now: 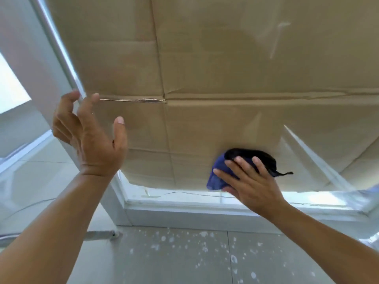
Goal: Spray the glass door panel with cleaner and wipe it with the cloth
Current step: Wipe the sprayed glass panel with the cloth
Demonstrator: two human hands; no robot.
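Observation:
The glass door panel (225, 68) fills most of the view, with brown cardboard (123, 58) showing behind it. My right hand (252, 181) presses a blue and black cloth (250, 157) flat against the lower part of the glass. My left hand (90, 136) is raised by the white door frame (61, 64) at the panel's left edge, fingers spread, holding nothing. No spray bottle is in view.
The white bottom rail of the door (184, 212) runs below the glass. Grey floor tiles (174, 259) speckled with white spots lie beneath. A bright window opening (10, 85) is at the far left.

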